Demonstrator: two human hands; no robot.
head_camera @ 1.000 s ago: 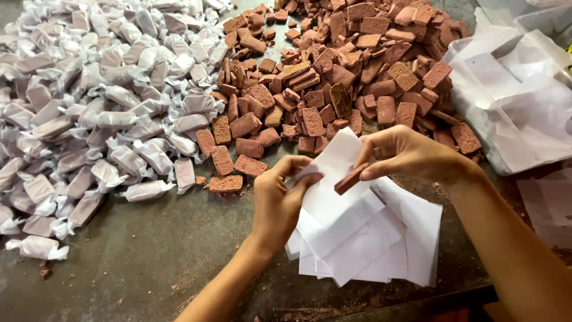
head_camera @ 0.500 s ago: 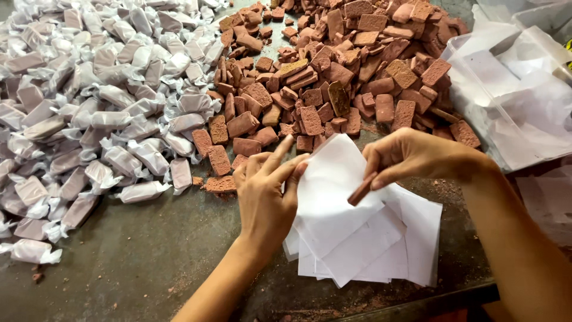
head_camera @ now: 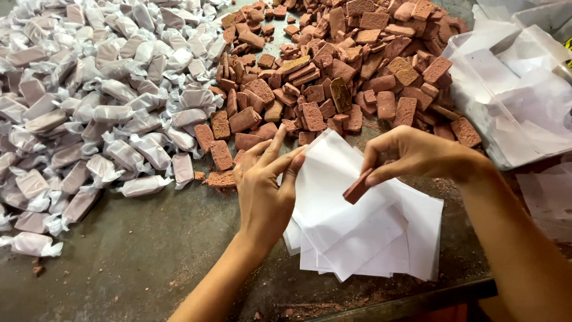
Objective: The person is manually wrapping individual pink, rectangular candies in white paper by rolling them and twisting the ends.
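My right hand [head_camera: 417,156] pinches a reddish-brown bar [head_camera: 357,189] by one end and holds it over a fanned stack of white paper sheets [head_camera: 369,232]. My left hand [head_camera: 265,188] lifts the left edge of the top sheet [head_camera: 328,173] between thumb and fingers. Both hands hover just above the dark work surface [head_camera: 137,262]. A heap of bare brown bars [head_camera: 333,77] lies behind the hands.
A big pile of bars wrapped in white paper [head_camera: 89,113] covers the left side. A clear plastic tub [head_camera: 512,89] holding more white sheets stands at the right. The surface's front edge [head_camera: 411,301] runs below the paper stack. Brown crumbs dot the surface.
My left hand has raised the edge of the top sheet higher. My right hand has carried the brown bar a little lower and to the right over the paper.
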